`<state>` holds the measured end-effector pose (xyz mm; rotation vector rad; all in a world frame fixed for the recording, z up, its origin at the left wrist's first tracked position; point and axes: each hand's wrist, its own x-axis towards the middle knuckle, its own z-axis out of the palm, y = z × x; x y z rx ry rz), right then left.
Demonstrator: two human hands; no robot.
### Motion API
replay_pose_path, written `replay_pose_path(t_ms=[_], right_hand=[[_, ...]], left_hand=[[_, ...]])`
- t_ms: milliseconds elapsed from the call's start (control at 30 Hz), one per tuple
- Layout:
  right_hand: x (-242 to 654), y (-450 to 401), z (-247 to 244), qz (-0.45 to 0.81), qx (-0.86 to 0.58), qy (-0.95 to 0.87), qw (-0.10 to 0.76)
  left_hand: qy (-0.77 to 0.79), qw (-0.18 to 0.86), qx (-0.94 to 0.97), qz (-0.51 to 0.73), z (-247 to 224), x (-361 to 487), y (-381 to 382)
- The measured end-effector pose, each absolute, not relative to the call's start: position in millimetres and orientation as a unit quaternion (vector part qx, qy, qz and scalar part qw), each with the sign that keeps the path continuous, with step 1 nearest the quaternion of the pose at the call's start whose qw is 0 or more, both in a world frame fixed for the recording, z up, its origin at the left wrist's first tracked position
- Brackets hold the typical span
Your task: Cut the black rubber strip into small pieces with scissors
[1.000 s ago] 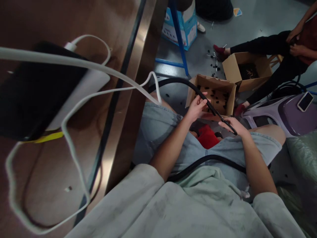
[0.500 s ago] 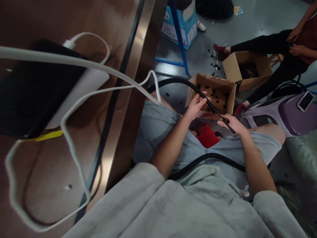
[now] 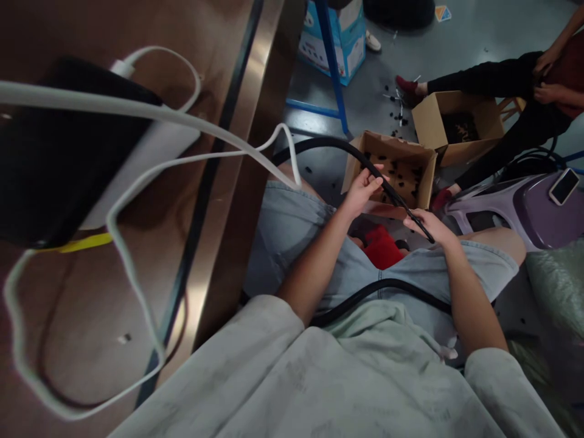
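Mid-step, we judge: our left hand (image 3: 362, 190) and right hand (image 3: 426, 225) each grip the black hose (image 3: 392, 196), fingers closed, above the cardboard box (image 3: 422, 176); next calls for a steady hold.

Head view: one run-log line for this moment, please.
left hand: grips black hose | right hand: pinches hose end | beyond: open cardboard box with small black parts | seated on floor: another person

Single head-worn view, steeply downward, close over the lap.

The grey floor (image 3: 456, 36) carries two open cardboard boxes (image 3: 401, 167), a blue-white carton (image 3: 340, 39) and scattered black bits (image 3: 396, 106)
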<state>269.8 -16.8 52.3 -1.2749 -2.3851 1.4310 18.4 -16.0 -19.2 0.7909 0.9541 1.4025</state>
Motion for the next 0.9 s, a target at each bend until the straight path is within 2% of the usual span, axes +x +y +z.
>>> replay_pose_path(t_ms=[633,767,900], right_hand=[[269.2,-15.6,50.1,0.460,-0.463,-0.757,0.028],[270.2,-15.5,50.9,0.493,-0.442,-0.748,0.028],[268.5,-15.3,49.0,0.473,-0.428,-0.769,0.041]], left_hand=[[0.410,0.604,0.346,0.589,-14.8,23.2,-16.8],[0.413,0.606,0.345,0.586,-14.4,25.7,-17.1],[0.411,0.601,0.353,0.587,-12.5,26.8,-18.1]])
